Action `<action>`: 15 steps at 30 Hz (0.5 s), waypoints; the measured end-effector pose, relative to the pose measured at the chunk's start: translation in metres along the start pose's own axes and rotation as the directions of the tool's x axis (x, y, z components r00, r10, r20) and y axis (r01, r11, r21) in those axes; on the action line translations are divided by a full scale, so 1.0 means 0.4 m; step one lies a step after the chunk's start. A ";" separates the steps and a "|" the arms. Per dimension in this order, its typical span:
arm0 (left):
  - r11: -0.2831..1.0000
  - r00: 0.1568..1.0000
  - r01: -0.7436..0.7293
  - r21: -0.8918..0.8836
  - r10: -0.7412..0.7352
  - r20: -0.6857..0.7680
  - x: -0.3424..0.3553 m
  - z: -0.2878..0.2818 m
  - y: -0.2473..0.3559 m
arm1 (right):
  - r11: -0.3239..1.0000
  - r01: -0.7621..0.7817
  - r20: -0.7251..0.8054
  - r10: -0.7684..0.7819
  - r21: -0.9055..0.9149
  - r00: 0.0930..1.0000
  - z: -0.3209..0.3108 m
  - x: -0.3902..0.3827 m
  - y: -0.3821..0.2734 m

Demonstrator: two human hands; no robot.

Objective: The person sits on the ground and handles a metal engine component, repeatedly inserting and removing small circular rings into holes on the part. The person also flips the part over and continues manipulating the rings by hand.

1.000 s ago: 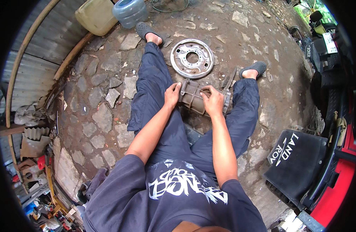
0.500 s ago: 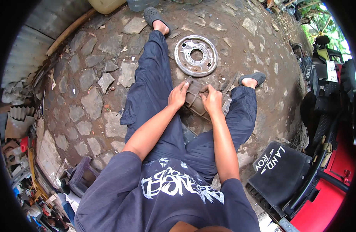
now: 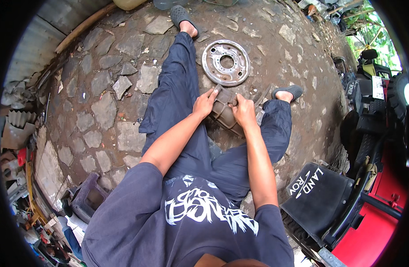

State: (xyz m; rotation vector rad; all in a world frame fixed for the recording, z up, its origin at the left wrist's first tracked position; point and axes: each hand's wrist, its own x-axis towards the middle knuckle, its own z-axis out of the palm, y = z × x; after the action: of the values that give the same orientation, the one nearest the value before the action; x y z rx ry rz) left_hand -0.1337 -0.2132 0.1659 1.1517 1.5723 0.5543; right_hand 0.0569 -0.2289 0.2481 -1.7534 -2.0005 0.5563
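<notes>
Between my knees is a ribbed, brown metal housing (image 3: 223,112), dirty and box-like. My left hand (image 3: 204,103) grips its left side, with the fingers near its upper corner. On the opposite side my right hand (image 3: 244,112) is closed over the edge, fingers curled and thumb toward the ribs. Just beyond the housing a round, worn metal disc (image 3: 208,69) lies flat on the ground, with a large centre hole and smaller holes around it. The housing's far corner comes close to the disc's near rim; I cannot tell if they touch. The housing's underside is hidden.
Rough stone-set ground (image 3: 104,113) surrounds my outstretched legs. A red vehicle (image 3: 369,233) with a black mudflap (image 3: 318,200) stands at right. Another vehicle is behind it. Scrap parts crowd the left edge, beside a dark plastic stool (image 3: 86,196) and a corrugated metal wall (image 3: 40,44).
The housing and both hands have shifted very slightly, and the view has moved a little. Both hands keep their hold. The disc stays on the ground.
</notes>
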 end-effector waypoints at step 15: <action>0.996 0.997 0.011 -0.088 -0.004 0.079 0.029 -0.026 -0.008 | 0.983 -0.178 -0.117 0.182 0.045 0.976 -0.029 -0.041 -0.056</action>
State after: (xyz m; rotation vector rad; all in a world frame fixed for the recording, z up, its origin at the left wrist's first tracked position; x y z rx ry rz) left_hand -0.1443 -0.2022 0.1611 1.0881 1.4703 0.5615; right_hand 0.0467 -0.2478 0.2694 -1.9122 -1.7523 0.5250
